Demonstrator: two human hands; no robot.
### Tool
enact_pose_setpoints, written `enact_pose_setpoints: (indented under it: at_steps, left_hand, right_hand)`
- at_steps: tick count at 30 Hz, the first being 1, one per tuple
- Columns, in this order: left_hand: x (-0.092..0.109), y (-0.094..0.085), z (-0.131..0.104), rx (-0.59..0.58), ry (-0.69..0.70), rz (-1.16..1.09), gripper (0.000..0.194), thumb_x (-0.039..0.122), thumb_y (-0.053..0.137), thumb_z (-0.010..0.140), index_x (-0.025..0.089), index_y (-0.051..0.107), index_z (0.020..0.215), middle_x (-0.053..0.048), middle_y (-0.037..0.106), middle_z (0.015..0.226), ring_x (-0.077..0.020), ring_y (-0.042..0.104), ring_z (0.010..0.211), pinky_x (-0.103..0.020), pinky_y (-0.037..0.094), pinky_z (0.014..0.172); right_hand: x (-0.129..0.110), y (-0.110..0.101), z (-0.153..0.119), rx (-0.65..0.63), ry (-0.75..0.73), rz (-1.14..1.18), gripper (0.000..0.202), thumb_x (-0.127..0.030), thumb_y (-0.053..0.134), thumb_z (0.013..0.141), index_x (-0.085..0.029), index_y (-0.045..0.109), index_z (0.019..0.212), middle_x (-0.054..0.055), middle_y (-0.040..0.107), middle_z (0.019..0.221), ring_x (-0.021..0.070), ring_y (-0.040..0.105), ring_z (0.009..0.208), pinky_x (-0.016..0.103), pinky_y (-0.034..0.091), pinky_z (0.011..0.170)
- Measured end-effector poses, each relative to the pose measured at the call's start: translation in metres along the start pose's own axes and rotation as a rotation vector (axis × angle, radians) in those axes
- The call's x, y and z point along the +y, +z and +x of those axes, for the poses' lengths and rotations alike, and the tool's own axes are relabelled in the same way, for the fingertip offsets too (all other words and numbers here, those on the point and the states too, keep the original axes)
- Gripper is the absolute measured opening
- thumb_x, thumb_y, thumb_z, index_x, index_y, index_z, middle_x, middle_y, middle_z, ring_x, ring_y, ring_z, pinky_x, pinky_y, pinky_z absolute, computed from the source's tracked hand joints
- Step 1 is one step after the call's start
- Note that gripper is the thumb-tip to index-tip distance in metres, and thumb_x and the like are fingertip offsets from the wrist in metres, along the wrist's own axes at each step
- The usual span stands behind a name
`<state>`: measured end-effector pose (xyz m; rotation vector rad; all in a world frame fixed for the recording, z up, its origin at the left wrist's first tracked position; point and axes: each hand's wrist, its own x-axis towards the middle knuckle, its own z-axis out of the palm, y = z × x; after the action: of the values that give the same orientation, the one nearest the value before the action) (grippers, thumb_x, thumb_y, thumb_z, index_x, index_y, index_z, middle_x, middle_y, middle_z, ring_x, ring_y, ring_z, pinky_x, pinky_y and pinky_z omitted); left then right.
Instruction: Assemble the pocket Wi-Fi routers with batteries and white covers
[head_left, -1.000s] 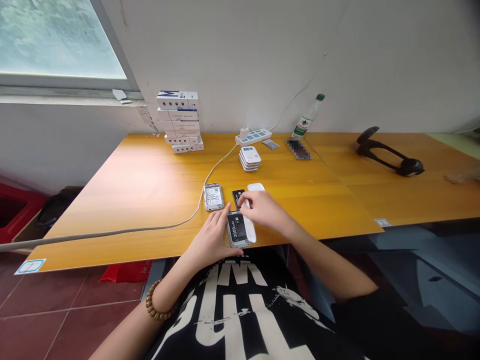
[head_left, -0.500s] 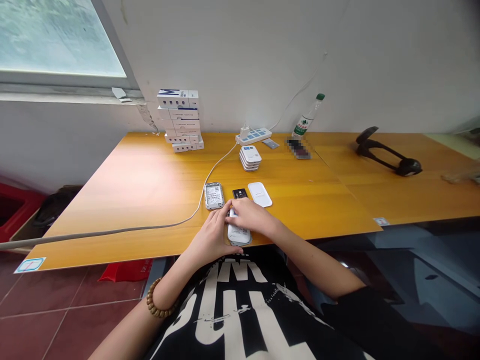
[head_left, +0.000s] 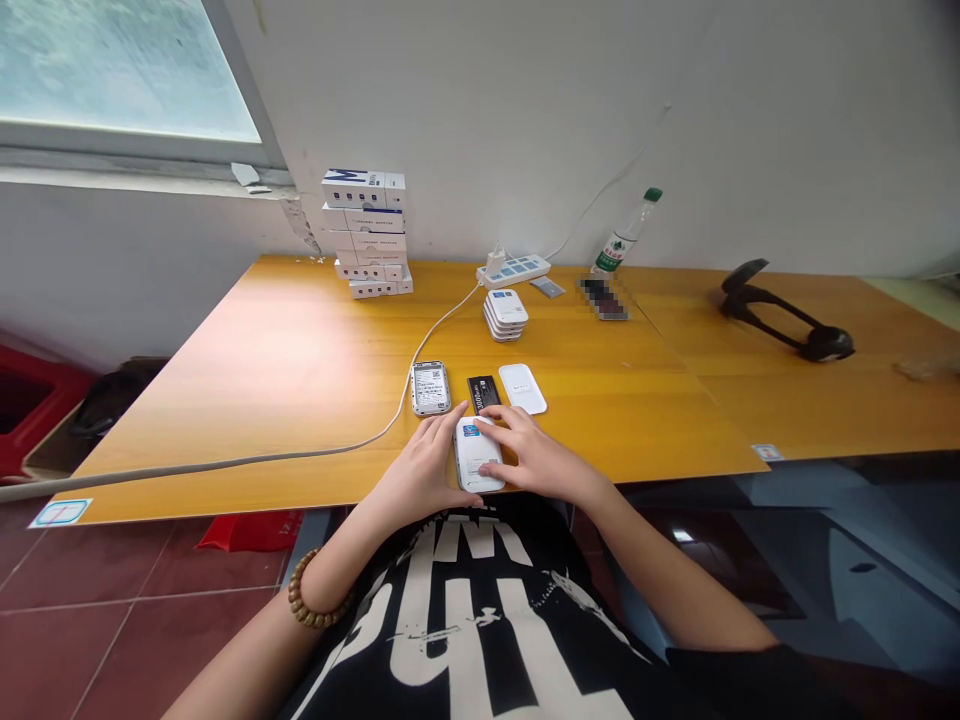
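Observation:
A white portable Wi-Fi router (head_left: 474, 452) with a blue label lies face up at the table's front edge, between my hands. My left hand (head_left: 421, 468) grips it along its left side, with the thumb at its near end and the index finger by its far corner. My right hand (head_left: 534, 455) holds it from the right, its fingertips on the face and far edge. Just beyond lies a black battery (head_left: 483, 392), and right of that a loose white back cover (head_left: 523, 388). An opened router (head_left: 430, 388) showing a printed label rests to the left.
Farther back stand a stack of white routers (head_left: 505, 314), a power strip (head_left: 514, 270) and a pile of white boxes (head_left: 366, 240). A bottle (head_left: 621, 240) and a black headband-like object (head_left: 784, 310) are on the right. A cable (head_left: 352, 448) crosses the table at left.
The back cover now sits flush on the router, whose blue label shows. My right hand has moved from its far end to its right side, with its fingers spread wider.

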<state>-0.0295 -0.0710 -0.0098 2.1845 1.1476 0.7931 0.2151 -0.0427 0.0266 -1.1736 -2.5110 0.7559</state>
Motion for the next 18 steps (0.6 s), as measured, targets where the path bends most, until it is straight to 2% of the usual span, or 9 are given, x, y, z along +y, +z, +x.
enact_pose_setpoints:
  at_steps: [4, 8, 11, 13, 14, 16, 18]
  left_hand:
    - [0.001, -0.002, 0.0, -0.023, 0.015, 0.017, 0.122, 0.044, 0.095, 0.073, 0.029, 0.02, 0.168, -0.017, 0.046, 0.164, -0.0442, 0.045, 0.15, -0.065, 0.044, 0.119]
    - [0.002, -0.002, 0.002, -0.022, 0.011, 0.028, 0.114, 0.04, 0.093, 0.075, 0.028, 0.025, 0.166, -0.017, 0.049, 0.16, -0.0429, 0.046, 0.149, -0.065, 0.044, 0.12]
    - [0.004, -0.002, 0.002, 0.0, 0.039, 0.019, 0.109, 0.036, 0.092, 0.073, 0.027, 0.031, 0.163, -0.018, 0.052, 0.155, -0.0432, 0.048, 0.146, -0.066, 0.045, 0.118]
    - [0.006, -0.001, 0.0, 0.037, 0.109, 0.006, 0.106, 0.034, 0.091, 0.072, 0.026, 0.034, 0.162, -0.018, 0.051, 0.155, -0.0436, 0.047, 0.146, -0.066, 0.045, 0.118]
    - [0.007, -0.001, -0.002, 0.061, 0.153, 0.0, 0.105, 0.033, 0.09, 0.073, 0.027, 0.034, 0.162, -0.018, 0.05, 0.155, -0.0434, 0.047, 0.146, -0.066, 0.045, 0.119]
    - [0.008, 0.001, -0.004, 0.104, 0.228, -0.01, 0.101, 0.033, 0.088, 0.078, 0.029, 0.032, 0.162, -0.018, 0.048, 0.158, -0.0425, 0.044, 0.149, -0.066, 0.042, 0.121]
    - [0.01, 0.002, -0.005, 0.123, 0.241, -0.06, 0.103, 0.037, 0.089, 0.081, 0.031, 0.028, 0.164, -0.018, 0.044, 0.162, -0.0419, 0.042, 0.151, -0.065, 0.042, 0.122]
  right_hand:
    - [-0.004, -0.001, 0.005, -0.028, -0.019, -0.021, 0.056, -0.04, 0.075, 0.095, -0.026, 0.061, 0.147, 0.016, 0.051, 0.155, 0.0366, 0.046, 0.147, 0.058, 0.041, 0.123]
    - [-0.003, 0.001, 0.007, 0.004, -0.034, 0.039, 0.054, -0.036, 0.079, 0.091, -0.027, 0.065, 0.143, 0.014, 0.054, 0.151, 0.0352, 0.049, 0.145, 0.056, 0.042, 0.122]
    - [0.0, 0.01, 0.007, 0.125, 0.061, 0.214, 0.058, -0.037, 0.078, 0.091, -0.026, 0.061, 0.146, 0.015, 0.058, 0.147, 0.032, 0.06, 0.131, 0.053, 0.052, 0.112]
    - [0.001, 0.015, 0.009, 0.238, 0.191, 0.396, 0.049, -0.043, 0.069, 0.097, -0.024, 0.063, 0.141, 0.014, 0.067, 0.134, 0.0272, 0.069, 0.111, 0.046, 0.06, 0.098]
    - [0.001, 0.017, 0.01, 0.254, 0.237, 0.491, 0.043, -0.048, 0.064, 0.1, -0.022, 0.066, 0.134, 0.013, 0.071, 0.124, 0.025, 0.071, 0.102, 0.043, 0.061, 0.09]
    - [-0.002, 0.017, 0.011, 0.21, 0.259, 0.652, 0.041, -0.056, 0.059, 0.102, -0.019, 0.071, 0.115, 0.009, 0.074, 0.102, 0.0226, 0.07, 0.089, 0.037, 0.06, 0.079]
    - [-0.006, 0.013, 0.01, 0.177, 0.226, 0.732, 0.044, -0.062, 0.059, 0.099, -0.019, 0.07, 0.103, 0.005, 0.072, 0.091, 0.0216, 0.069, 0.084, 0.033, 0.058, 0.073]
